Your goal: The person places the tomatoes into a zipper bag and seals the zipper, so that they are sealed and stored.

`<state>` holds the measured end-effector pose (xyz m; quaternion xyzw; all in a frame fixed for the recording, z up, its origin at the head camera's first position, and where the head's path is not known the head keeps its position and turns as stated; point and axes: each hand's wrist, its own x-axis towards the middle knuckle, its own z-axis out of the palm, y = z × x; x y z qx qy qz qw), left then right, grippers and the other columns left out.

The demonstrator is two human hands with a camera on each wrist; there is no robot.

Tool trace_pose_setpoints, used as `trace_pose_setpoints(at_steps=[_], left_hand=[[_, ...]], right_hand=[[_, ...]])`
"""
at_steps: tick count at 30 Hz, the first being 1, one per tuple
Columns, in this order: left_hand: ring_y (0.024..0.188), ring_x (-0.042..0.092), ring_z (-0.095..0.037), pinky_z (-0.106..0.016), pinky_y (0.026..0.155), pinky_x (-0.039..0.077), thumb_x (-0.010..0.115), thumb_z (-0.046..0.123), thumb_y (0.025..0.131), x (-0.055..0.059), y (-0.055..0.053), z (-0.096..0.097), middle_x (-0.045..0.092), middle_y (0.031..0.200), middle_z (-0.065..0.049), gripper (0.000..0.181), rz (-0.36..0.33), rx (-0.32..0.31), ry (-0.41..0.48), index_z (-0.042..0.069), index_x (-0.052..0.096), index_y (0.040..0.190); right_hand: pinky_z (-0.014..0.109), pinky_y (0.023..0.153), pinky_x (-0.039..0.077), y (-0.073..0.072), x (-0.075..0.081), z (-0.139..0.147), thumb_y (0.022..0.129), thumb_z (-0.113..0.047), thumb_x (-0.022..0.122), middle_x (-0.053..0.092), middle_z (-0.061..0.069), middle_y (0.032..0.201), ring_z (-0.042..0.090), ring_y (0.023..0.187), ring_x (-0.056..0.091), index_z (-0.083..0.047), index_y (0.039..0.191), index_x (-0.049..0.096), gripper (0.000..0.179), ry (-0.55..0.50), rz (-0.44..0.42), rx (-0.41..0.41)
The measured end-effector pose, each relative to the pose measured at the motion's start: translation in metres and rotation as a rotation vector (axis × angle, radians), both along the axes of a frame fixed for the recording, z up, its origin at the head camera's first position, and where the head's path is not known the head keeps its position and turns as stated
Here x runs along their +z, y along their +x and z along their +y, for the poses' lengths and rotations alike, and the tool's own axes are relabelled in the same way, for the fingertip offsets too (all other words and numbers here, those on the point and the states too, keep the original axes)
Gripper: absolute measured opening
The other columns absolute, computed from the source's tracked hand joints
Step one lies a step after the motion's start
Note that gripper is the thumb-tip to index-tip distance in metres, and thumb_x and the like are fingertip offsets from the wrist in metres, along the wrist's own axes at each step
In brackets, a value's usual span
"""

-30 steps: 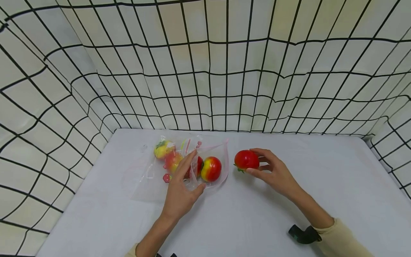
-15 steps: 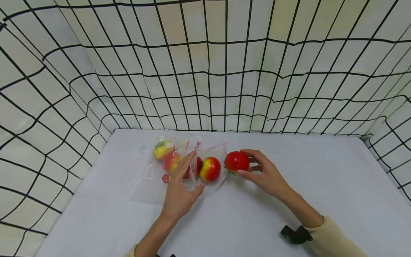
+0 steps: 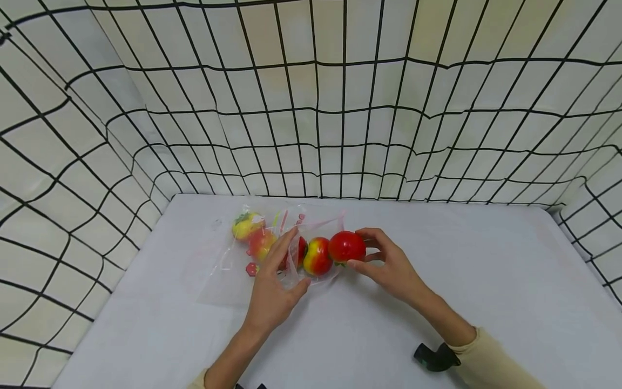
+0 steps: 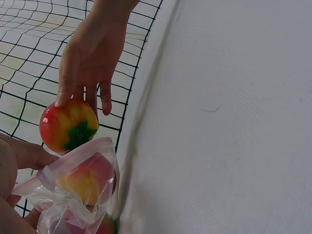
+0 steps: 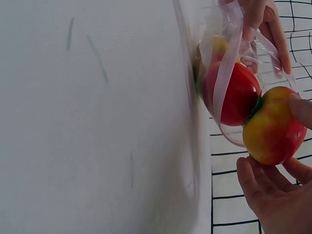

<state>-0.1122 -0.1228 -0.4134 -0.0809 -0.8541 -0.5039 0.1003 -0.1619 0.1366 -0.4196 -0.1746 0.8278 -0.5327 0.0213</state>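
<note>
My right hand grips a glossy red-and-yellow toy tomato between thumb and fingers, at the mouth of a clear plastic bag. Its green leafy top faces the bag in the left wrist view. My left hand holds the bag near its pink-edged opening, thumb and fingers spread on either side. Just inside the mouth lies a red-and-yellow toy fruit, overlapped by the tomato in the head view. Deeper in the bag are a blushed fruit and a yellow one; my left fingers partly hide another red one.
A white-covered table lies under both hands. Black wire mesh rises behind it and on both sides. A black strap piece hangs at my right sleeve, close over the table.
My right hand has carried the tomato leftward, from apart from the bag to its mouth, where it now overlaps the nearest fruit. My left hand and the bag have stayed in place.
</note>
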Motion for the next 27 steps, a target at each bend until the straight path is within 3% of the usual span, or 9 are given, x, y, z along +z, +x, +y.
trace_pose_setpoints(at_steps=[14, 27], left_hand=[[0.156, 0.038, -0.021, -0.049, 0.104, 0.056, 0.088, 0.007, 0.078, 0.002, 0.002, 0.001, 0.043, 0.164, 0.009, 0.100, 0.000, 0.013, -0.028, 0.040, 0.039, 0.159], [0.156, 0.038, -0.021, -0.048, 0.107, 0.055, 0.088, 0.005, 0.078, 0.000, 0.000, -0.001, 0.046, 0.163, 0.005, 0.100, 0.052, 0.007, -0.056, 0.041, 0.040, 0.158]], right_hand=[[0.043, 0.094, 0.063, 0.000, 0.001, -0.009, 0.086, -0.029, 0.086, 0.061, 0.004, 0.139, 0.024, 0.124, 0.062, -0.016, 0.144, 0.053, 0.068, 0.028, 0.044, -0.030], [0.041, 0.089, 0.063, 0.000, -0.002, -0.021, 0.086, -0.027, 0.086, 0.062, 0.005, 0.129, 0.024, 0.119, 0.062, -0.016, 0.143, 0.058, 0.064, 0.020, 0.088, -0.071]])
